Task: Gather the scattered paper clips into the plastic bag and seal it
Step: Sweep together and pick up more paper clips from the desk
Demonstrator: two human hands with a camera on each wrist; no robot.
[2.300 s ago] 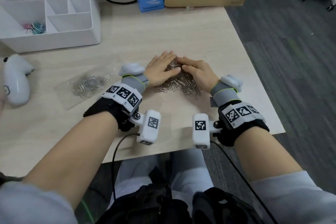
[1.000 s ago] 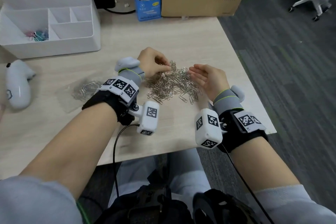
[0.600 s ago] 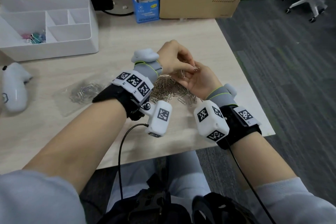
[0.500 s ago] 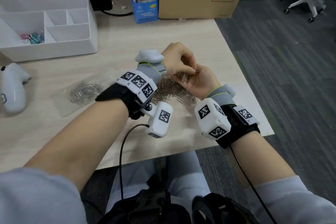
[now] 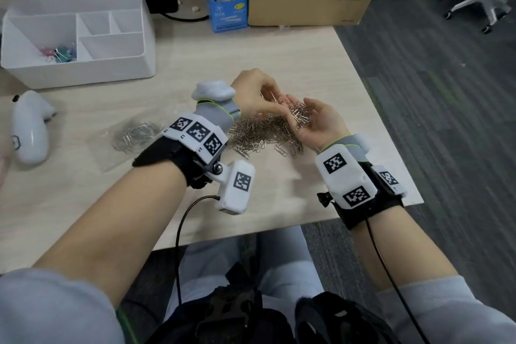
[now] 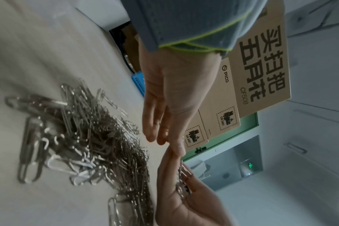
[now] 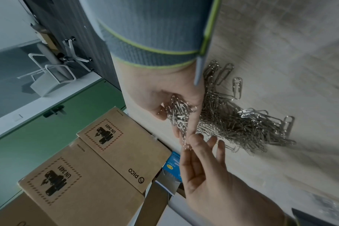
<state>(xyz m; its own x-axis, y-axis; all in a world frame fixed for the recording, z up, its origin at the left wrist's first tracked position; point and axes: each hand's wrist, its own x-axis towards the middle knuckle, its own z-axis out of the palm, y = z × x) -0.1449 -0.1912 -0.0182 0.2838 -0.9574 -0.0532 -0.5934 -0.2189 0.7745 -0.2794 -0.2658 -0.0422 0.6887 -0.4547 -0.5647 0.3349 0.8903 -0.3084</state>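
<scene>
cupped palm-up, the right hand point(image 5: 315, 123) held a handful of paper clips point(image 5: 301, 116); the left hand point(image 5: 251, 95) was loose-fingered, feeding it. mid-gathering; the next move looked like carrying them to the plastic bag point(image 5: 131, 134) at nine o'clock.

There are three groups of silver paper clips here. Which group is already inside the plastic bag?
The small group on the left, lying inside the clear plastic bag. The big pile lies bare on the table, and the third sits in the right hand.

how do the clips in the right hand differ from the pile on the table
The clips in the right hand are a small handful cupped in the upturned palm of the right hand, lifted off the table. The pile is far bigger and lies spread on the table. Both are plain silver paper clips.
</scene>
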